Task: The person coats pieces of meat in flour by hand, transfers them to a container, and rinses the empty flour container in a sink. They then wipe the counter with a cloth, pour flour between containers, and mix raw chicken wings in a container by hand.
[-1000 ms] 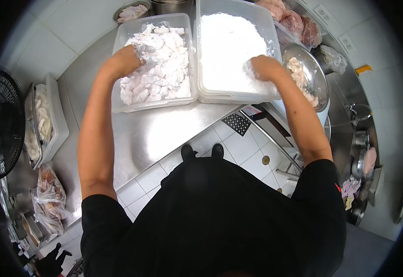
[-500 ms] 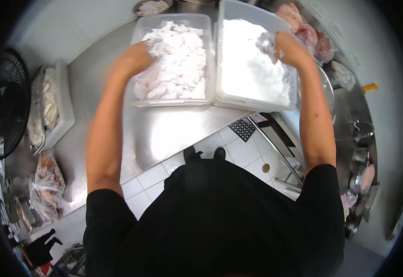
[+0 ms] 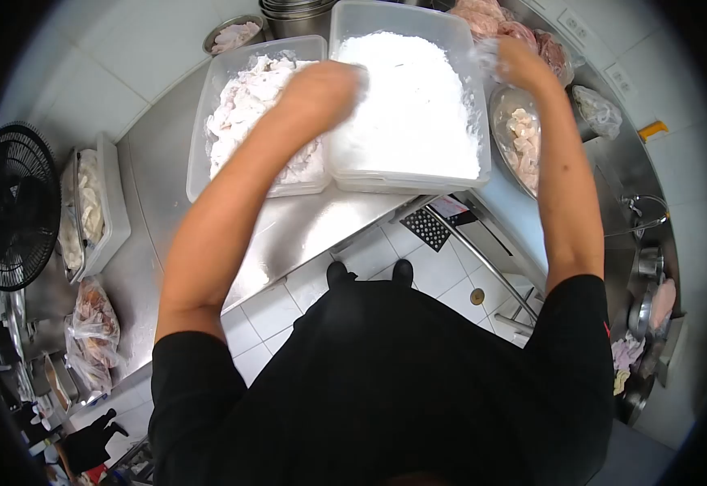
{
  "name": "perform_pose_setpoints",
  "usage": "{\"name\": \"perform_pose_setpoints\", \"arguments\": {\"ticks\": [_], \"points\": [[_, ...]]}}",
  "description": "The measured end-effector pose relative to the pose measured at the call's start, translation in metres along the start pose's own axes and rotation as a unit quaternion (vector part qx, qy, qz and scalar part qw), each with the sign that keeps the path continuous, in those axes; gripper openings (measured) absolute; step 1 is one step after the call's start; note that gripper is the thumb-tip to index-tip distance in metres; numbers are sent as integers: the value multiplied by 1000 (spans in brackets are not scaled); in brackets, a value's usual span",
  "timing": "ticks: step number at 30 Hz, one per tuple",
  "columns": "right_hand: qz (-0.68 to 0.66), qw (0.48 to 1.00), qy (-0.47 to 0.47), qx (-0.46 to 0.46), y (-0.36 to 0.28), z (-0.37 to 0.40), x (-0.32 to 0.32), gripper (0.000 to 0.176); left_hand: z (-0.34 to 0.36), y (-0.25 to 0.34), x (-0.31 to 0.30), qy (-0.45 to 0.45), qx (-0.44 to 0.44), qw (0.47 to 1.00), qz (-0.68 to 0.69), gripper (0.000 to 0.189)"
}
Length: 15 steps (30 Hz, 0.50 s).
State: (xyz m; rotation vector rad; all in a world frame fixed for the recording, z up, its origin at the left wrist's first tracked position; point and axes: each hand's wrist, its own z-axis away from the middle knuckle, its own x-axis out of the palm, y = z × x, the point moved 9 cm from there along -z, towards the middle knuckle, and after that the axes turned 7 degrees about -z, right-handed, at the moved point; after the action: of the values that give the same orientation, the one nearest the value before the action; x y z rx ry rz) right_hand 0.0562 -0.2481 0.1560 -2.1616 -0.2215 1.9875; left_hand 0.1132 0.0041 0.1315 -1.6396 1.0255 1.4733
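My left hand [image 3: 325, 95] is over the shared edge of two clear plastic tubs, its whitened fingertips toward the powder; motion blur hides whether it holds anything. White-coated raw meat pieces [image 3: 244, 109] fill the left tub [image 3: 201, 158], partly behind my left forearm. White powder [image 3: 410, 121] that looks like flour lies in the right tub [image 3: 370, 20]. My right hand [image 3: 509, 63] is just past that tub's right rim, its fingers white and smeared. Beneath and beside it, a metal bowl [image 3: 499, 125] contains pale raw meat pieces [image 3: 523, 138].
Raw meat in plastic [image 3: 548, 53] lies at the back right. A small bowl of meat [image 3: 234, 36] and stacked metal pots [image 3: 297, 20] stand behind the tubs. On the left are a black fan [image 3: 15, 206], a white container [image 3: 110, 211] and a bagged item [image 3: 94, 328].
My left hand has moved right, from the meat tub to the edge of the powder tub. My right hand has left the powder and is past the rim. The camera view has shifted, showing the bowl.
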Motion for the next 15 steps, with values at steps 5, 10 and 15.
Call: {"name": "perform_pose_setpoints", "arguments": {"ticks": [5,10,15], "points": [[-99,988,-26,119,162,106,7,27,-44,51,102,-152,22,983,-101,21],[27,966,-175,187,177,206,46,47,-63,21,86,-106,-76,990,45,23],[8,954,-247,171,146,231,91,46,-50,-20,-7,-48,-295,947,118,27]]}}
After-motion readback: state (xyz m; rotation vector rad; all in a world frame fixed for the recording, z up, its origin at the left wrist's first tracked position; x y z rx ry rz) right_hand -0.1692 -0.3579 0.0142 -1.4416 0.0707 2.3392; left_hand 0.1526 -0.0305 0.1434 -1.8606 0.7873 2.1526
